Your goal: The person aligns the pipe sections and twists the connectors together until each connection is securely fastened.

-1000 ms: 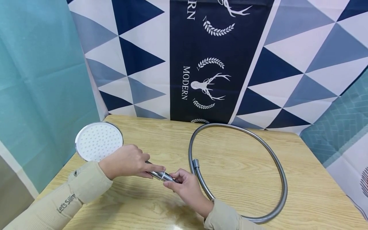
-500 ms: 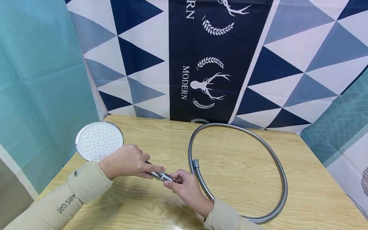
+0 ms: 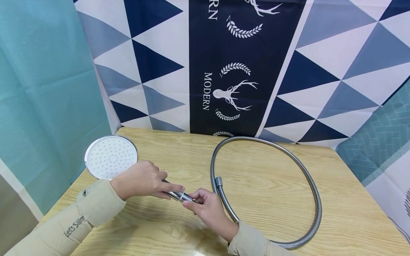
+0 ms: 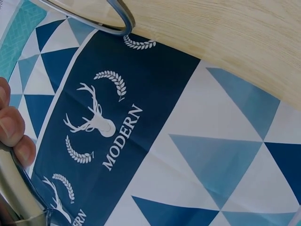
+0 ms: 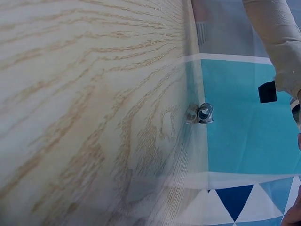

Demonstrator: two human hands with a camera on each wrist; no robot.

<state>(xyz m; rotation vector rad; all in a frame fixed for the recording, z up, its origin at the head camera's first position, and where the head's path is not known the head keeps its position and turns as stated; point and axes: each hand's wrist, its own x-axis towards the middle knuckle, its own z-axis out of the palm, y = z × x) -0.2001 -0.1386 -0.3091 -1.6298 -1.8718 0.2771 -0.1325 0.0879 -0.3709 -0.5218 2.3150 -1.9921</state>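
Observation:
In the head view my left hand (image 3: 142, 179) grips the chrome handle (image 3: 174, 195) of a shower head (image 3: 111, 157). Its round white face with rows of nozzles is turned up at the left. Just past a pale ring on the handle's end, my right hand (image 3: 209, 209) pinches a metal end piece between thumb and fingers. A grey metal shower hose (image 3: 315, 199) makes a large loop on the table; one side of it runs behind the right fingers. Its other conical end (image 3: 219, 181) lies inside the loop. The left wrist view shows fingers (image 4: 11, 125) around the chrome handle (image 4: 19, 193).
The wooden table (image 3: 173, 149) runs back to a patterned cloth (image 3: 160, 71). A teal cloth (image 3: 48, 89) hangs at the left. In the right wrist view, a small chrome fitting (image 5: 205, 113) with a round opening stands by the table's edge, with a sleeve (image 5: 282, 52) above.

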